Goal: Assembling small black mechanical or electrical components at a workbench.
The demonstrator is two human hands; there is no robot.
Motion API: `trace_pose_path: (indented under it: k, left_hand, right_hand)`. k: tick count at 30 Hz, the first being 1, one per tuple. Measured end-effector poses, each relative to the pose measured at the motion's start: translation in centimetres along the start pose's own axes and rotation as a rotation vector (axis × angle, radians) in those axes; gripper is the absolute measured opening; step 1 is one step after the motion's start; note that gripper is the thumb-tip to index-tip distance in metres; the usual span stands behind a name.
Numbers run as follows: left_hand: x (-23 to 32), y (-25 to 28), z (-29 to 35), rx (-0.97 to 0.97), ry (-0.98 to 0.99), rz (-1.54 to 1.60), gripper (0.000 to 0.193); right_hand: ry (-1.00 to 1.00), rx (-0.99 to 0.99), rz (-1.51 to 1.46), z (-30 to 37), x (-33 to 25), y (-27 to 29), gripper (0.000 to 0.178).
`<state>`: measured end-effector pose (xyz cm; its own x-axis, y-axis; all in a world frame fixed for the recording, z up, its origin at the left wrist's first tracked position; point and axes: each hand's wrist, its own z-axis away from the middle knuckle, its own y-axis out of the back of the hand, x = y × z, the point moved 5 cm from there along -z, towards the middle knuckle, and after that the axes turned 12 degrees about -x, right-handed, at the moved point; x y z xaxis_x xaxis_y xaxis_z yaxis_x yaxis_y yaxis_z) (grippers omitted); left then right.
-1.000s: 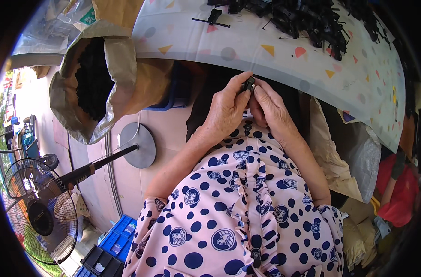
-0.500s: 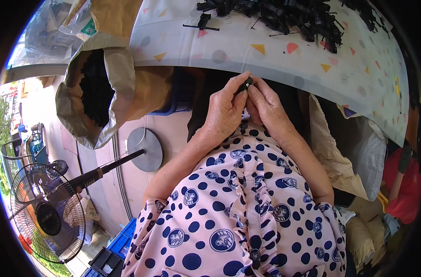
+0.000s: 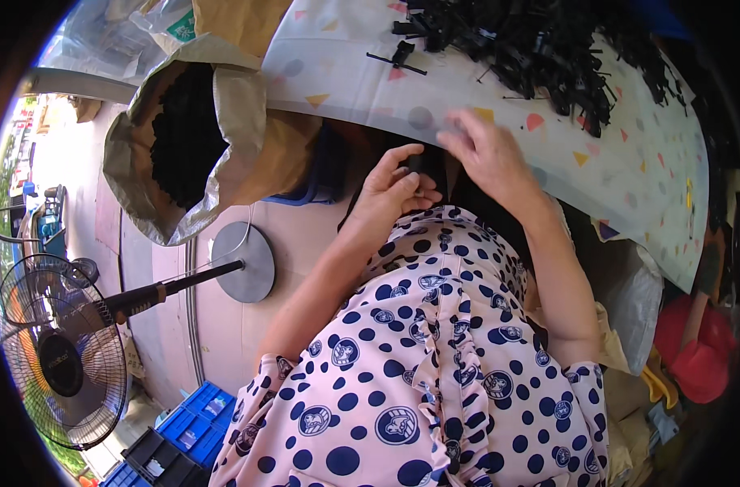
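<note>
Just below the table's front edge, my left hand (image 3: pixel 388 188) is curled with a small black plastic part (image 3: pixel 415 163) between thumb and fingers. Its outline is hard to make out against the dark gap behind. My right hand (image 3: pixel 493 158) is raised apart from it, over the edge of the patterned tablecloth (image 3: pixel 354 89). Motion smears its fingertips, so I cannot see whether anything is in them. Farther back, a single black part with thin side arms (image 3: pixel 401 57) lies on the cloth, left of a large heap of similar black parts (image 3: pixel 540 57).
An open paper-lined sack of black pieces (image 3: pixel 242 97) stands left of the table. A fan (image 3: pixel 62 361) with a round base (image 3: pixel 252 264) is at the left, near blue crates (image 3: pixel 198 418). Another sack (image 3: pixel 634 300) and a red object (image 3: pixel 699 349) are at the right.
My hands have come apart. The right hand has moved up and right over the table edge, while the left stays low with the black part. The view has shifted slightly.
</note>
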<state>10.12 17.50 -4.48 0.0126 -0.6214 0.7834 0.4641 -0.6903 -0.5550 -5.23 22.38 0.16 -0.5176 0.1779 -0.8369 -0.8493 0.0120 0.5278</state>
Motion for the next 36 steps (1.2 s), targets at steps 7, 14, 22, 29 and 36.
trace_pose_path:
  k: [7,14,22,29,36]
  left_hand:
    - [-2.1,0.7,0.9,-0.056,0.176,0.531,0.012]
    - [1.6,1.2,0.3,-0.022,-0.03,0.431,0.016]
    - [3.2,-1.1,-0.9,-0.124,-0.074,0.252,0.048]
    - [1.2,-2.3,-1.2,-0.121,-0.058,0.147,0.046]
    - [0.5,-3.3,-1.2,-0.033,-0.091,-0.427,0.039]
  right_hand:
    - [-0.028,0.26,0.74,-8.0,-1.2,2.0,0.027]
    - [0.089,0.227,0.022,-3.8,-0.8,1.3,0.014]
    - [0.071,0.091,-0.545,3.2,0.0,-3.5,0.003]
    - [0.029,0.107,-0.629,5.8,1.9,-4.6,0.006]
    - [-0.042,0.244,-0.555,7.0,1.8,-3.7,0.019]
